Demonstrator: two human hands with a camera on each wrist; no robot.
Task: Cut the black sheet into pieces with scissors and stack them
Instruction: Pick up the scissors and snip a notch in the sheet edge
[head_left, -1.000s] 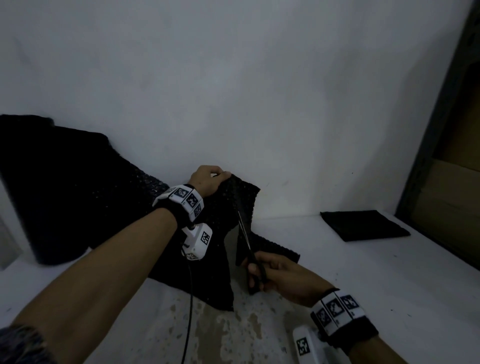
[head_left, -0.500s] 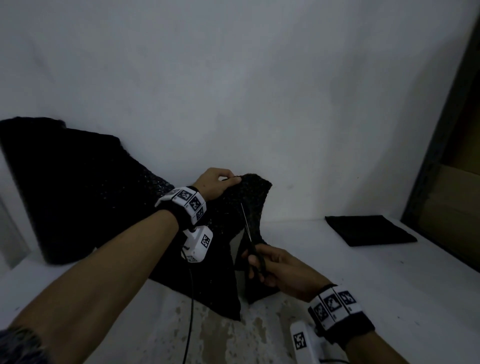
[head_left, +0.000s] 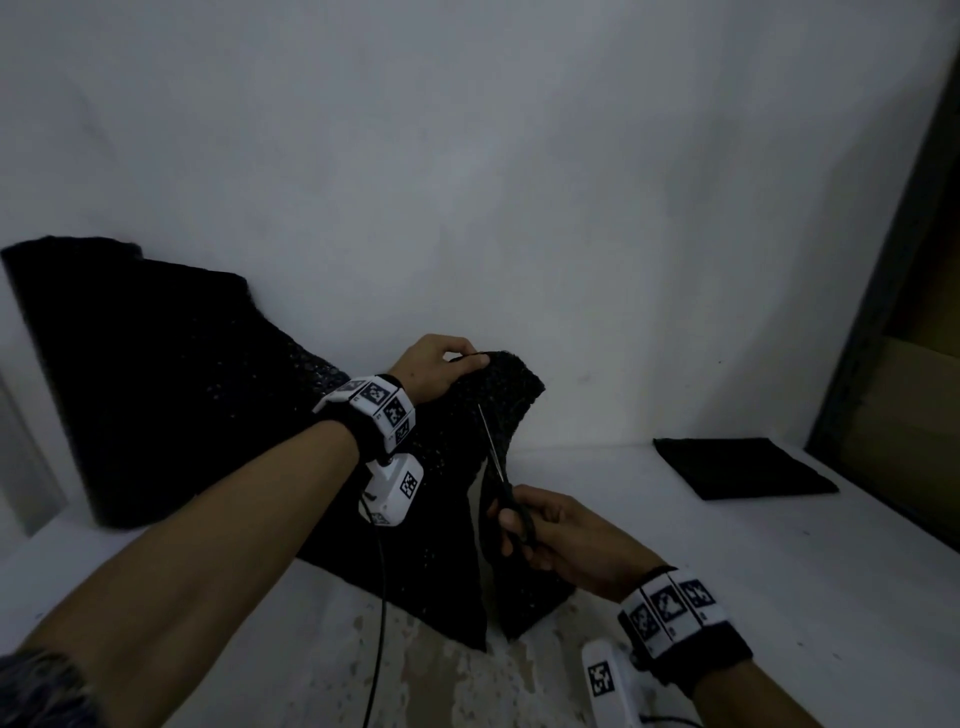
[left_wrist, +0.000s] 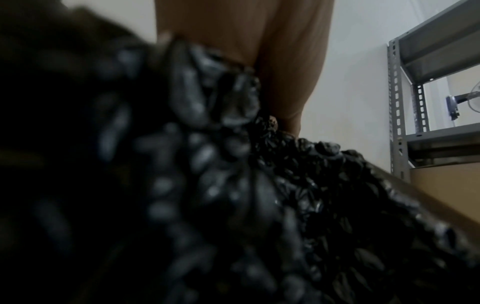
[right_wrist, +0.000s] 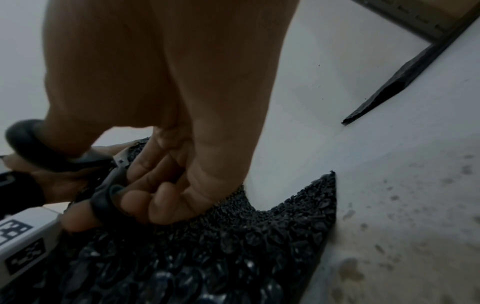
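Black sheet mid-cut, both hands engaged.
Head: left hand (head_left: 434, 366) pinches the raised top edge of the black sheet (head_left: 218, 415); right hand (head_left: 566, 540) grips the scissors (head_left: 501, 486), blades in the slit. Stack of cut pieces (head_left: 743, 467) lies well apart on the bench (head_left: 779, 597). Left wrist: fingers (left_wrist: 283, 67) clamped on bubbly sheet. Right wrist: fingers (right_wrist: 145, 197) curled through scissor loops, sheet corner on bench.

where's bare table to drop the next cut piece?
Free: white table between the right hand and the stack, and the stretch in front of the stack toward the near edge. Crowded: left of centre, where the sheet drapes from the wall, the left hand pinches it and the scissors cut.
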